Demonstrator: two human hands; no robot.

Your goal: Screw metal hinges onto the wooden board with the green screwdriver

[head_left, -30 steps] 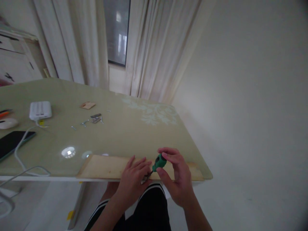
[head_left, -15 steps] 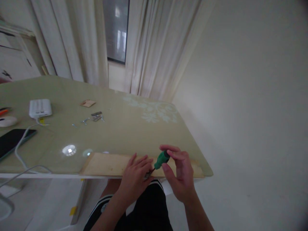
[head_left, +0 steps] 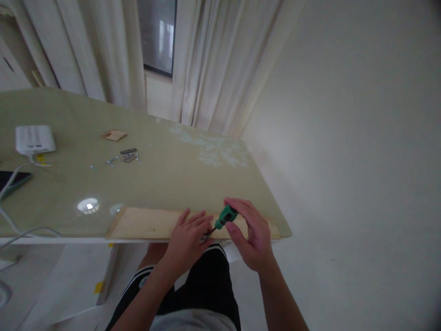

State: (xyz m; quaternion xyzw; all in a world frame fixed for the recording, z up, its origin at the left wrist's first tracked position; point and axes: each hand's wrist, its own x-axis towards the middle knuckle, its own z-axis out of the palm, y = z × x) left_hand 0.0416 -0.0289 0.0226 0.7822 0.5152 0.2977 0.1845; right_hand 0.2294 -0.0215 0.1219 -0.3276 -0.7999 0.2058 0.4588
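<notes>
My right hand (head_left: pixel 250 234) is clamped on the green handle of a screwdriver (head_left: pixel 225 216), thumb below and fingers over the top, and its shaft slants down toward my left hand. My left hand (head_left: pixel 189 236) lies on the pale wooden board (head_left: pixel 144 223), fingers spread, just beside the screwdriver's tip. Between my left thumb and forefinger sits a small metal piece (head_left: pixel 206 236), partly covered by those fingers; whether they pinch it or only rest against it, I cannot tell. The board runs out to both sides of my hands along the near edge of the table (head_left: pixel 179 179), above my knees, and my right hand hides part of it. Ahead and to the left of my left hand lies a little heap of metal plates (head_left: pixel 129 156), with loose screws (head_left: pixel 110 162) near it. Beyond the heap is a small flat piece of wood (head_left: pixel 114 134). Well off to my left are a white power bank (head_left: pixel 35 139), a pale cable (head_left: pixel 46 228) and a dark phone (head_left: pixel 15 180), which the cable crosses.
</notes>
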